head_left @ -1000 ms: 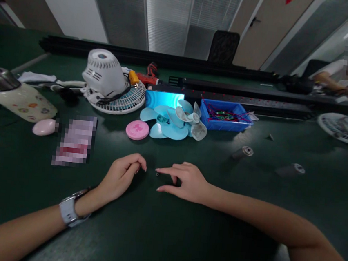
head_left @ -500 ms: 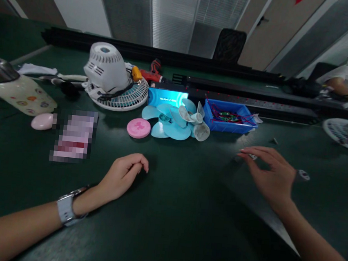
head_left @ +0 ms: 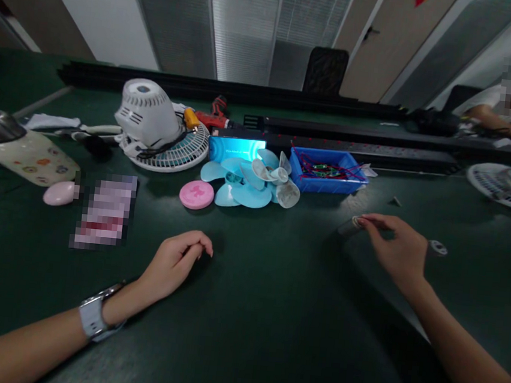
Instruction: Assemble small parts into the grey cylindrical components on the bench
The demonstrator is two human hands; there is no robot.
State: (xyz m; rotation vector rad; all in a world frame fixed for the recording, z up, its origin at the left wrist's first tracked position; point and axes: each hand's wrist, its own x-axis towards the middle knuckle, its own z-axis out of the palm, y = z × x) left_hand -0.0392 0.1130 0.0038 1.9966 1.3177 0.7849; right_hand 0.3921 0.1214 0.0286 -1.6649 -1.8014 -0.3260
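Left hand [head_left: 176, 263] loosely curled (on table [head_left: 243, 317]); right hand [head_left: 400, 249] pinching cylinder [head_left: 347, 226].

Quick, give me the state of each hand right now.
Left hand: loosely closed, nothing visible in it.
Right hand: pinched nearly closed at the end of a metal cylinder; whether it grips anything cannot be told.

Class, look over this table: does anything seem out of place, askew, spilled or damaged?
Nothing looks plainly spilled or damaged. The oddest thing is the white fan on the left, lying on its grille rather than standing. A heap of loose blades partly hides the lit screen. Around the right hand, nothing stands out.
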